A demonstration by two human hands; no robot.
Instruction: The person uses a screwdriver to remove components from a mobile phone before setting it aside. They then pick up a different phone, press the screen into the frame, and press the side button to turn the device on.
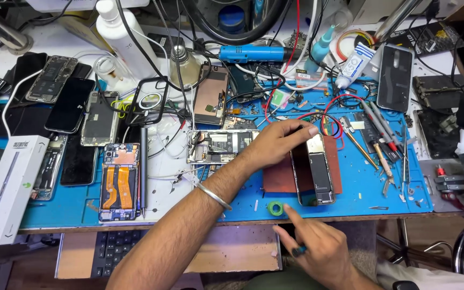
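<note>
- Steadying of an opened smartphone (pixel 313 171) is the step judged to be in hand: the phone lies back-side up on a reddish-brown pad (pixel 278 178) on the blue work mat (pixel 361 188) of the bench (pixel 135 217), near its front edge.
- Its upper end is pinched by the left hand (pixel 279 140), thumb and fingers curled around the top of the frame, with a metal bangle (pixel 214 195) worn on that wrist.
- The right hand (pixel 318 249) is held just below the phone, loosely closed around a small dark, blue-tipped tool (pixel 299 250), the forefinger stretched toward the lower end of the phone; what kind of tool it is cannot be told.
- A small green roll of tape (pixel 275 208) is seen just beside that forefinger, on the mat's front edge.
- Other opened phones are laid to the left, among them one with orange flex cables (pixel 118 182), and a white box (pixel 7 188) is set at the far left.
- Tweezers and screwdrivers (pixel 379 140) are spread to the right of the phone.
- The next move is judged to call for a firm hold at the top while the tool tip is brought to the lower end with care, since the exposed parts inside look delicate.
</note>
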